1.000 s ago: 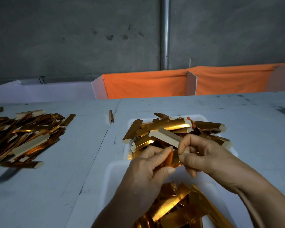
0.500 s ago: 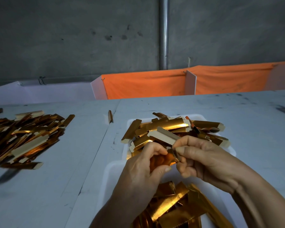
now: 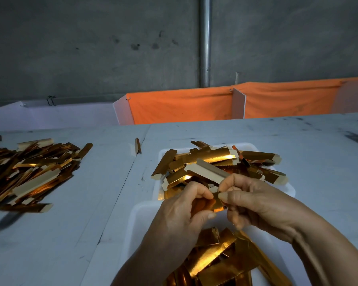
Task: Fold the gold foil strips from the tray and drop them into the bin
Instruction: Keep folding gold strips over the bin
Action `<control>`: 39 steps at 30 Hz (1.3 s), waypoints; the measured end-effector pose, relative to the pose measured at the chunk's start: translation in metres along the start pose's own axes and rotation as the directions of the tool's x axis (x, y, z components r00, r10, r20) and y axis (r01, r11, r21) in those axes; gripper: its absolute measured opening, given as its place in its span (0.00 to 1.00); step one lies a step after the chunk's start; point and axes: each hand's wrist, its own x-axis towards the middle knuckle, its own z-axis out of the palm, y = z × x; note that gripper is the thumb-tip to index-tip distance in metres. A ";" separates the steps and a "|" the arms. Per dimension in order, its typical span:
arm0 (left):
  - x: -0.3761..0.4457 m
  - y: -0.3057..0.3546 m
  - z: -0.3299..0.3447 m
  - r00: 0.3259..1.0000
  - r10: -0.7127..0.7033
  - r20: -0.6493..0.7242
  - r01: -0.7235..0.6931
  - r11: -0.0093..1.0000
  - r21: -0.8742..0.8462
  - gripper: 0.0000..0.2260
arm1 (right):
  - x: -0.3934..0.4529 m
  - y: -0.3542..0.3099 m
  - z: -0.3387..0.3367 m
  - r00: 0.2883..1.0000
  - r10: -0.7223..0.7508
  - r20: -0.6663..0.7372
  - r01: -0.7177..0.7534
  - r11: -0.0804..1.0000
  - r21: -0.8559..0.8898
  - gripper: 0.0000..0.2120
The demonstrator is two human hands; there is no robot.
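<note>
1. While both hands work over the white containers, I read this as mid-fold: my left hand (image 3: 182, 211) curls its fingers and thumb around one gold foil strip (image 3: 210, 204), and my right hand (image 3: 254, 205) pinches the same strip's other end between thumb and forefinger.
2. That strip is held in the air between the hands, just above the gap between the near tray (image 3: 139, 219) and the far bin (image 3: 285, 187); it looks creased but I cannot tell whether the fold is finished.
3. Folded pieces (image 3: 211, 162) heap high in the bin, some hanging over its rim, so I judge a good share is done.
4. Flat strips (image 3: 217, 259) lie in the tray below my wrists, so plenty is left; how deep that stock goes is hidden by my arms.
5. Another pile (image 3: 29, 174) lies on the table (image 3: 103, 203) well to the left, with a lone piece (image 3: 137, 145) standing near the bin. Whether these count as finished work I cannot say.
</note>
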 end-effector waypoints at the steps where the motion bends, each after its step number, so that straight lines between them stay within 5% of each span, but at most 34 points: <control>1: 0.000 0.000 0.000 1.000 -0.003 0.000 0.003 1.000 -0.006 0.11 | 0.000 0.000 -0.001 1.000 0.000 0.007 0.000 1.000 0.014 0.14; 6: 0.001 -0.002 -0.001 1.000 0.004 -0.014 -0.005 1.000 -0.018 0.12 | -0.001 -0.001 -0.001 1.000 -0.011 0.024 0.008 0.996 0.086 0.13; 23: 0.000 0.001 -0.001 0.993 0.113 0.022 -0.114 0.993 0.045 0.10 | 0.000 0.003 0.000 1.000 -0.005 -0.011 0.003 0.979 -0.202 0.07; 33: 0.000 0.002 0.000 0.989 0.147 -0.022 -0.145 0.987 0.066 0.08 | 0.000 0.003 0.000 0.998 -0.063 0.023 0.065 0.993 -0.100 0.08; 39: -0.001 0.003 -0.007 0.998 0.062 -0.003 -0.062 0.986 -0.157 0.09 | -0.003 -0.001 -0.004 0.984 -0.095 0.149 0.066 0.980 0.185 0.09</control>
